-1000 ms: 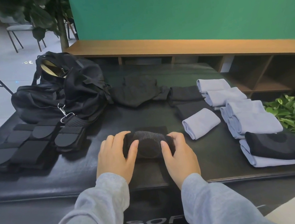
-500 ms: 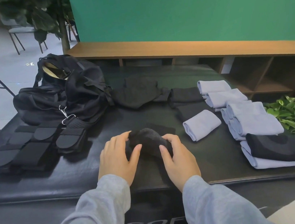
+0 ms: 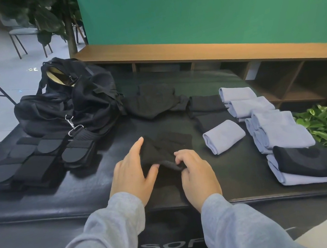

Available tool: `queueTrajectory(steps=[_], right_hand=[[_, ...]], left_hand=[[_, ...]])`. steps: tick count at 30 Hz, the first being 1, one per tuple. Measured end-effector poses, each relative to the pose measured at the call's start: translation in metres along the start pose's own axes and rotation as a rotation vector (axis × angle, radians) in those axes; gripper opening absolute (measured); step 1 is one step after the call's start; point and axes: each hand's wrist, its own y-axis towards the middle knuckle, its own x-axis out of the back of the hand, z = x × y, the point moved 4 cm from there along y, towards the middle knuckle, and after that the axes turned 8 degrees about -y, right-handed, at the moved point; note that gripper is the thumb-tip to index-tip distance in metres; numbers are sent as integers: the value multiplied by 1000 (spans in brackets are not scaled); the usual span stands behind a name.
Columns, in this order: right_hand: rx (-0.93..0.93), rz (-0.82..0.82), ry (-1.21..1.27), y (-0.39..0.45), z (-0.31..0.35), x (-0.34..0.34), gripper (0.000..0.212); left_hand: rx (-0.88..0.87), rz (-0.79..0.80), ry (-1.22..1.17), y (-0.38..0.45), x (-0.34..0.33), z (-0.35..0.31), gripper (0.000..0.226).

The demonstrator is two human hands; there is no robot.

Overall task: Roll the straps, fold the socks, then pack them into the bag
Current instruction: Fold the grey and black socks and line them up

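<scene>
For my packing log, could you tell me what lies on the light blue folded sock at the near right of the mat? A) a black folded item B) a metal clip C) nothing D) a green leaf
A: a black folded item lies on the light blue folded sock, covering most of it.

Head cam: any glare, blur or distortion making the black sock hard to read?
Head view: wide-angle bowing bends the wooden bench and mat edge. Soft glare on the mat's far side. The black sock blends into the dark mat, folds barely readable. Left hand and right hand sharp, no motion blur.
</scene>
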Motion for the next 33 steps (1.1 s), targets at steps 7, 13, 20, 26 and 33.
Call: queueTrajectory(steps=[7, 13, 20, 26, 33], right_hand=[[110, -2, -24, -2, 5, 6, 31], [-63, -40, 11, 1, 2, 8, 33], [8, -66, 17, 1, 4, 7, 28], [34, -133, -69, 0, 2, 4, 42], [-98, -216, 19, -2, -3, 5, 5]], left_hand=[[-10, 26, 21, 0, -2, -1, 47], [56, 13, -59, -2, 2, -1, 47], [4, 53, 6, -4, 3, -7, 38], [-44, 109, 176, -2, -2, -7, 31], [-134, 74, 374, -1, -3, -17, 39]])
